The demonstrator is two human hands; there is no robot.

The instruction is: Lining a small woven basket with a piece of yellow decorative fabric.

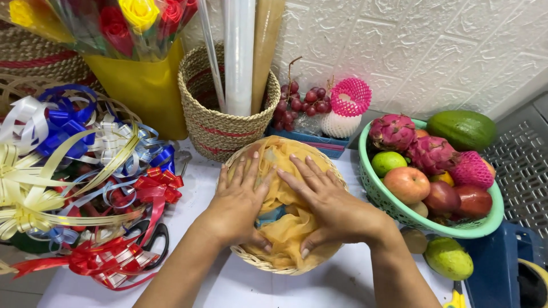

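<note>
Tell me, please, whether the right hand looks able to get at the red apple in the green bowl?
Probably yes: the right hand lies beside the green bowl, with the red apple uncovered on top.

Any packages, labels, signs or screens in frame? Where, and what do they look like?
No labels, signs or screens.
Blue rectangular tray: back centre by the wall, holding red grapes.
White foam net sleeve: on that tray, rounded.
Pink foam net sleeve: above the white one, open mesh.
</note>
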